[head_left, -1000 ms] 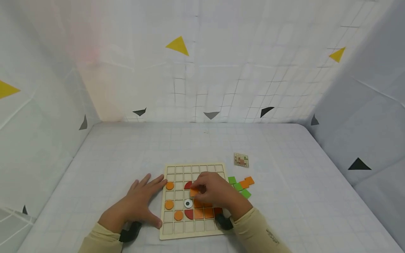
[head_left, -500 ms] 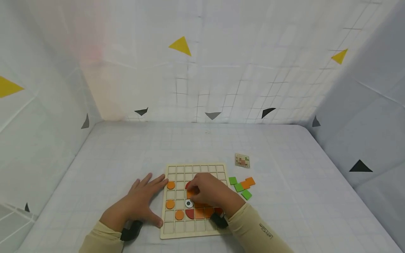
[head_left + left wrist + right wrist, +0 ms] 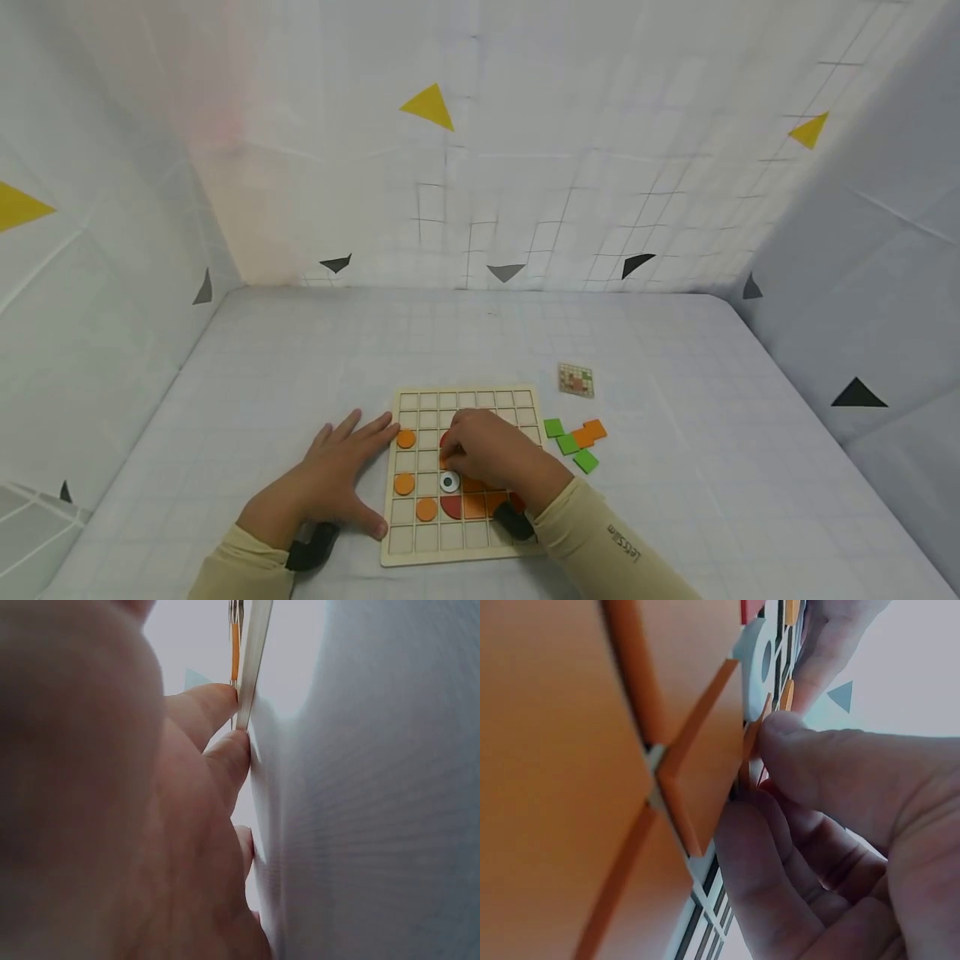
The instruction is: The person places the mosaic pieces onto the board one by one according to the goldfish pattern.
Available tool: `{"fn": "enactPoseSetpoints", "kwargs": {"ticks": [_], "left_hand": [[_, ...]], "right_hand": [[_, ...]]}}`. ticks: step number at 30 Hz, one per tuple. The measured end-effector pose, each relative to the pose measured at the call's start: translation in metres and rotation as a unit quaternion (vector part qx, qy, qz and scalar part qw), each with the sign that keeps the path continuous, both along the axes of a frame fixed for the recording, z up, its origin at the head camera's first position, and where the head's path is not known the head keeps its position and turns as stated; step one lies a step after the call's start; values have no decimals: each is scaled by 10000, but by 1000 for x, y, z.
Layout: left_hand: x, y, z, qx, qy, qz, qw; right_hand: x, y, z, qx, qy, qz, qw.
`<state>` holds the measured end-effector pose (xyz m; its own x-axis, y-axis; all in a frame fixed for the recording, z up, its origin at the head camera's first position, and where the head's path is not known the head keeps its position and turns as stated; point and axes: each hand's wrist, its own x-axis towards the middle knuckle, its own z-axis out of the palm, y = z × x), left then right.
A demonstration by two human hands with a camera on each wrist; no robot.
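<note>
A pale wooden grid board [image 3: 425, 537] lies on the table. My right hand [image 3: 495, 450] is over its middle, thumb and fingers pinching an orange square tile [image 3: 751, 750] by its edges, just above the white eye disc [image 3: 449, 482]. The hand covers much of that tile and several cells. Set in the board are orange discs [image 3: 405, 483], a red quarter-round piece [image 3: 451, 507] and more orange squares [image 3: 475, 505]. My left hand [image 3: 330, 475] lies spread at the board's left side, fingertips and thumb touching its edge.
Right of the board lie loose green tiles [image 3: 567, 443] and orange tiles [image 3: 595, 429], some overlapping. A small pattern card [image 3: 576, 380] is behind them. White cloth walls [image 3: 480, 200] stand at the table's back and sides.
My right hand has moved slightly left and settled lower over the cell above the eye disc, with the orange tile. The left hand stays in place at the board's edge.
</note>
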<state>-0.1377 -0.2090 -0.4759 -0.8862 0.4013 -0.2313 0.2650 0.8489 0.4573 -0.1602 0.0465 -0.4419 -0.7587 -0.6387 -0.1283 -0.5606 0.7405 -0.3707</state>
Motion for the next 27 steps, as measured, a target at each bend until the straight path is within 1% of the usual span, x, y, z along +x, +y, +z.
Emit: {"fn": "enactPoseSetpoints", "kwargs": {"ticks": [3,6,10,12,14,17,19,21,24,27], "left_hand": [[0,1,0,-18,-10,3,10000],[0,2,1,-15,-45,10,10000],[-1,3,0,-42,-83,45,9999],[-1,3,0,-74,-83,51,9999],[-2,2,-1,-114,-77,48,9999],[-1,1,-1,-133,-74,50,9999],[-1,1,0,-117,-83,57,9999],[-2,1,1,-93,-99,64,9999],[-2,1,2,-95,-118,55,9999],[-2,1,2,-99,-100,39,9999]], "right_hand": [[1,0,1,-32,-15,4,10000],[2,6,2,-180,-48,-104,9998],[3,25,4,-672,-146,-495,9964],[4,40,6,-1022,-228,-705,9920],[5,58,9,-1405,-333,-914,9853],[7,86,11,-1892,-429,-1162,9741],[8,106,11,-2109,-485,-1426,9658],[10,124,10,-2172,-511,-1756,9588],[13,147,8,-2104,-557,-2228,9502],[16,165,5,-2017,-546,-2423,9474]]}}
